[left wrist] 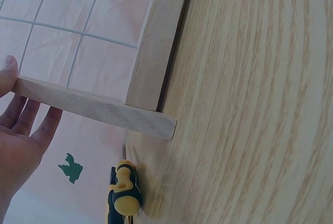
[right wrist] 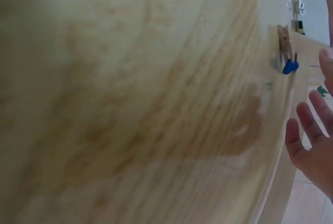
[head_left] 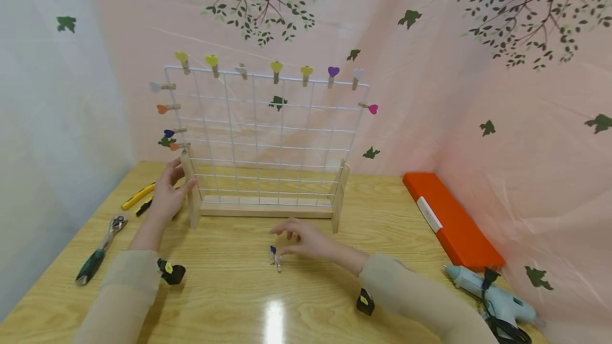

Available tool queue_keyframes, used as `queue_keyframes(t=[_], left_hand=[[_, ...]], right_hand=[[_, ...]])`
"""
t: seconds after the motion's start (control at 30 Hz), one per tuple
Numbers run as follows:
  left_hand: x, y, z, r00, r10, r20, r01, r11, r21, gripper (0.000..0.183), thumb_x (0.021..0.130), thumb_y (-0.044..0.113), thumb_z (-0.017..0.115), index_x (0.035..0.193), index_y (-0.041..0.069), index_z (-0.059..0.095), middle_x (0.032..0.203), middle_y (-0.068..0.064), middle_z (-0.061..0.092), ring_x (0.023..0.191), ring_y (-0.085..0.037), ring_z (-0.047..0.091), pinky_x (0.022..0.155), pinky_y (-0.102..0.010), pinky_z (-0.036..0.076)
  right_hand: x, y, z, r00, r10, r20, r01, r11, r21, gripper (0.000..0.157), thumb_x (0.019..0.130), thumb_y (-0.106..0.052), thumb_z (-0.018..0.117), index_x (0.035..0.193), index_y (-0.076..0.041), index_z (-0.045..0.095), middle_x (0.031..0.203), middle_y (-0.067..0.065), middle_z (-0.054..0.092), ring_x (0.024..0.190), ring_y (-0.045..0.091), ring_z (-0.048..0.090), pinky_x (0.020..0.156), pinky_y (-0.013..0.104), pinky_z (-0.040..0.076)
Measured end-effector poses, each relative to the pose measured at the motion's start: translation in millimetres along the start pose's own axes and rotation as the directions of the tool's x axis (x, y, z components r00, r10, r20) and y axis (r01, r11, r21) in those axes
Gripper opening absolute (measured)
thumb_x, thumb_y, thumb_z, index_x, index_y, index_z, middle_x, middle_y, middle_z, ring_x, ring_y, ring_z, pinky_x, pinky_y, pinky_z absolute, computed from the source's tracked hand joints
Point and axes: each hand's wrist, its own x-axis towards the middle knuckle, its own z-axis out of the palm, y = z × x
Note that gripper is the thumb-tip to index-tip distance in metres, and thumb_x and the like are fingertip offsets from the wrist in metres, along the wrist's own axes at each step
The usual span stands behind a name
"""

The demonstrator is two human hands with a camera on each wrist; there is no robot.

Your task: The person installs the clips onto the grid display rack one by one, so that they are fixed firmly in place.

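Observation:
A white wire grid rack (head_left: 268, 134) stands in a wooden base, with heart-topped clothespins clipped along its top and sides. My left hand (head_left: 168, 190) holds the left wooden upright (head_left: 192, 195); in the left wrist view its thumb (left wrist: 8, 75) lies on one side and the fingers on the other. Two small clothespins (head_left: 279, 264) lie on the table before the rack, one with a blue heart (right wrist: 291, 67). Over them is my right hand (head_left: 308, 240), thumb and fingers spread apart and nothing between them. The right wrist view shows its fingers beside the clothespins.
Yellow-handled pliers (head_left: 138, 196) and a green-handled ratchet (head_left: 98, 256) lie on the left of the table. On the right are an orange-red box (head_left: 454, 222) and a pale blue glue gun (head_left: 497, 296) with a black cord. A printed cloth hangs behind the table.

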Motion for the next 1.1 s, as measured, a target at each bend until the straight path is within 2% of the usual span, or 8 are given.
queue_keyframes(t=[0.27,0.4,0.53,0.63,0.83,0.97,1.1], left_hand=[[1.8,-1.3,0.8,1.000,-0.001,0.009,0.001,1.000,0.000,0.059,0.088,0.021,0.055,0.139,0.022,0.027,0.130,-0.021,0.042,0.121,-0.035,0.037,0.095,-0.055,0.034],[1.5,-1.6,0.7,0.999,0.035,-0.005,-0.035,0.999,0.018,0.059,0.088,0.019,0.055,0.139,0.016,0.027,0.125,-0.025,0.044,0.117,-0.038,0.039,0.094,-0.057,0.032],[-0.1,-1.0,0.3,0.999,0.050,-0.011,-0.049,0.999,0.022,0.059,0.088,0.021,0.055,0.139,0.013,0.028,0.124,-0.025,0.045,0.115,-0.039,0.040,0.095,-0.057,0.031],[-1.7,-0.4,0.3,0.999,0.043,-0.012,-0.043,0.999,0.017,0.059,0.088,0.022,0.055,0.139,0.014,0.028,0.124,-0.025,0.045,0.115,-0.038,0.040,0.096,-0.057,0.030],[-2.6,0.5,-0.4,0.999,0.034,0.000,-0.034,0.999,0.004,0.060,0.088,0.023,0.055,0.140,0.016,0.026,0.126,-0.026,0.043,0.117,-0.039,0.038,0.096,-0.058,0.029],[-1.3,1.1,0.3,0.999,0.041,0.003,-0.041,0.999,0.001,0.061,0.087,0.025,0.055,0.140,0.015,0.026,0.127,-0.025,0.043,0.118,-0.039,0.038,0.096,-0.057,0.030],[-1.4,2.7,0.5,0.999,0.042,0.000,-0.042,0.999,0.000,0.060,0.088,0.024,0.055,0.140,0.015,0.026,0.127,-0.026,0.043,0.118,-0.039,0.038,0.096,-0.057,0.029]], right_hand=[[17,12,6.4,0.991,-0.012,0.131,0.010,1.000,0.013,0.032,0.082,-0.030,0.062,0.113,-0.023,0.060,0.112,-0.013,0.054,0.102,0.006,0.050,0.087,0.019,0.042],[24,14,7.4,0.982,-0.053,0.182,0.055,0.998,-0.003,0.025,0.083,-0.028,0.060,0.108,-0.022,0.063,0.106,-0.012,0.056,0.099,0.003,0.050,0.086,0.016,0.042],[28,14,8.9,0.976,-0.071,0.208,0.076,0.997,-0.018,0.015,0.083,-0.027,0.060,0.095,-0.021,0.066,0.099,-0.012,0.057,0.095,0.001,0.049,0.085,0.015,0.041],[28,14,10.6,0.975,-0.061,0.212,0.065,0.998,-0.013,0.009,0.083,-0.025,0.060,0.088,-0.021,0.066,0.096,-0.011,0.057,0.094,0.000,0.049,0.085,0.014,0.041],[25,14,8.0,0.985,-0.017,0.175,0.010,0.999,0.036,0.009,0.084,-0.022,0.060,0.089,-0.017,0.065,0.097,-0.009,0.060,0.091,0.000,0.053,0.081,0.015,0.044],[20,8,-4.2,0.988,0.060,0.140,-0.071,0.994,0.079,0.007,0.084,-0.020,0.060,0.089,-0.017,0.064,0.090,-0.010,0.063,0.085,-0.001,0.056,0.074,0.015,0.047],[12,0,-21.7,0.992,0.093,0.088,-0.097,0.994,0.041,0.006,0.085,-0.023,0.059,0.087,-0.020,0.064,0.086,-0.012,0.063,0.080,-0.002,0.057,0.071,0.015,0.048]])
